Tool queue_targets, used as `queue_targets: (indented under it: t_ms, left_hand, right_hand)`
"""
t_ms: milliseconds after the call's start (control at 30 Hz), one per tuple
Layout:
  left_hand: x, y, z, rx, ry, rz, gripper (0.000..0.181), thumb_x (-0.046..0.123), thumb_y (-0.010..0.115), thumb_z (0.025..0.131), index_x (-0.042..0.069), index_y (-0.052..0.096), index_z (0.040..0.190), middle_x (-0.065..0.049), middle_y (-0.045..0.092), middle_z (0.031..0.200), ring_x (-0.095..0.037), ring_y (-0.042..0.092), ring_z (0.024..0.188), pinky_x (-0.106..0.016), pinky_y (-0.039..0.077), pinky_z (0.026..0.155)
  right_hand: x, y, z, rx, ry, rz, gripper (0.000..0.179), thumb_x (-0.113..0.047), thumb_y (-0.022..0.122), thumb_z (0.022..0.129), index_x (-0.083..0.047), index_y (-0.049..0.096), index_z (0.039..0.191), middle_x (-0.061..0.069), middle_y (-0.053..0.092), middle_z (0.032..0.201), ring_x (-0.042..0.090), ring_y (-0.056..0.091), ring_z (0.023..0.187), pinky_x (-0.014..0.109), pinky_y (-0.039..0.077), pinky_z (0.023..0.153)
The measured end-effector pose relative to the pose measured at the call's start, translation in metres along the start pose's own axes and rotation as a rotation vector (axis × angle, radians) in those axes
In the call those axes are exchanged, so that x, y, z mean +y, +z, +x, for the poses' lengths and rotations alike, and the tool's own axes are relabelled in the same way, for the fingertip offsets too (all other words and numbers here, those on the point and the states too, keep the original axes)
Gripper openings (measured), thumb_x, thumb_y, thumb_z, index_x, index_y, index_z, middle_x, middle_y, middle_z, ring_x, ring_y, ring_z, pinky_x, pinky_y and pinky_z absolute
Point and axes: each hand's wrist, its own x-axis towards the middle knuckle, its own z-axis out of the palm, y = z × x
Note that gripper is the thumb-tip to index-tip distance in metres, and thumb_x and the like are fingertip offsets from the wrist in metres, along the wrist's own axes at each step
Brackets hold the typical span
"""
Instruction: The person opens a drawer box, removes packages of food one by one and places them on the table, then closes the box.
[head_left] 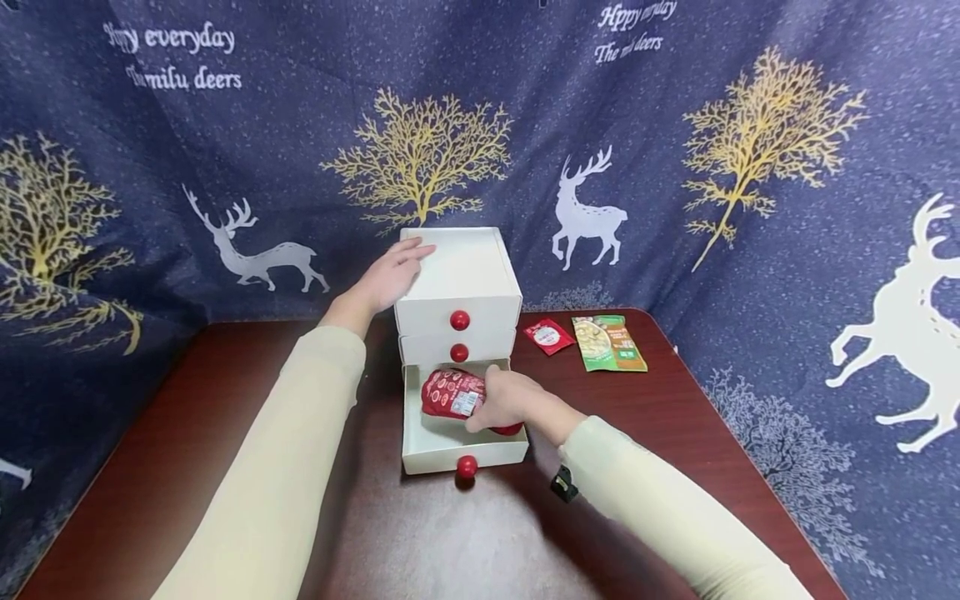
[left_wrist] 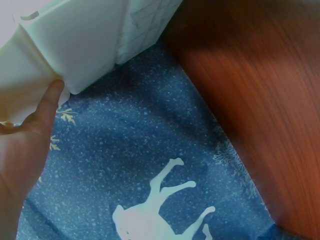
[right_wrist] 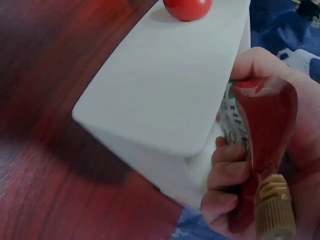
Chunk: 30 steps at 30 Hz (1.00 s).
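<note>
A white three-tier drawer box [head_left: 461, 267] with red knobs stands on the table, its bottom drawer [head_left: 442, 461] pulled out. My right hand [head_left: 506, 400] is over that drawer and grips a red spouted pouch [head_left: 442, 392] with white print and a barcode label. In the right wrist view the pouch's ribbed tan cap [right_wrist: 275, 210] shows below my curled fingers [right_wrist: 227, 172]. My left hand [head_left: 393, 271] rests on the left edge of the box's top, fingers extended. The left wrist view shows one fingertip [left_wrist: 57, 85] at the box's edge.
To the right of the box, a small red packet [head_left: 549, 337] and a green and brown food packet [head_left: 609, 342] lie on the dark wooden table [head_left: 480, 542]. A blue cloth [head_left: 300, 167] printed with deer and trees hangs behind. The two upper drawers are closed.
</note>
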Motion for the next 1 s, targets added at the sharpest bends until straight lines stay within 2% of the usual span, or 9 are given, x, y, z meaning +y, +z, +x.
queue_targets:
  t_ms: [233,433,567,700,867,1000]
  left_hand:
    - [-0.003,0.001,-0.001,0.0,-0.008,-0.005,0.06,0.033,0.029,0.113,0.024,0.045,0.17,0.004,0.017,0.186,-0.032,0.007,0.174,-0.06,0.007,0.14]
    - [-0.003,0.001,0.0,0.001,-0.007,-0.012,0.059,0.034,0.03,0.114,0.024,0.046,0.169,0.004,0.018,0.186,-0.032,0.008,0.174,-0.06,0.008,0.14]
    - [-0.002,0.001,0.0,0.01,-0.015,-0.022,0.059,0.034,0.031,0.113,0.024,0.047,0.169,0.004,0.019,0.186,-0.031,0.008,0.174,-0.06,0.008,0.14]
    - [-0.001,0.001,-0.001,-0.001,-0.02,-0.025,0.059,0.033,0.031,0.113,0.024,0.046,0.169,0.005,0.017,0.186,-0.03,0.006,0.174,-0.06,0.007,0.14]
    - [0.001,0.001,-0.001,-0.003,-0.012,-0.027,0.059,0.033,0.031,0.113,0.025,0.046,0.169,0.005,0.018,0.186,-0.03,0.007,0.174,-0.059,0.008,0.14]
    - [0.001,0.0,-0.001,-0.003,-0.015,-0.027,0.059,0.033,0.031,0.113,0.026,0.045,0.17,0.005,0.018,0.186,-0.03,0.006,0.174,-0.06,0.007,0.14]
  right_hand:
    - [0.031,-0.007,-0.021,0.06,-0.121,0.097,0.076,-0.041,0.091,0.076,-0.001,0.057,0.131,0.007,0.07,0.104,0.019,0.066,0.087,0.039,0.059,0.081]
    - [0.066,-0.014,-0.047,0.101,-0.131,0.181,0.074,-0.038,0.089,0.073,-0.006,0.057,0.132,0.002,0.071,0.098,0.015,0.065,0.081,0.033,0.055,0.072]
    - [0.091,-0.017,-0.059,0.134,-0.134,0.198,0.073,-0.039,0.09,0.073,-0.008,0.058,0.13,0.0,0.07,0.094,0.014,0.063,0.078,0.033,0.054,0.07]
    - [0.117,-0.017,-0.063,0.15,-0.099,0.229,0.073,-0.04,0.09,0.073,-0.006,0.058,0.129,0.002,0.07,0.095,0.015,0.062,0.079,0.032,0.053,0.07]
    - [0.146,-0.011,-0.058,0.172,-0.02,0.288,0.075,-0.037,0.09,0.076,0.001,0.057,0.132,0.008,0.072,0.103,0.018,0.064,0.088,0.033,0.054,0.079]
    - [0.161,-0.007,-0.047,0.179,0.024,0.244,0.077,-0.038,0.089,0.079,0.005,0.055,0.133,0.013,0.073,0.109,0.022,0.066,0.092,0.039,0.057,0.083]
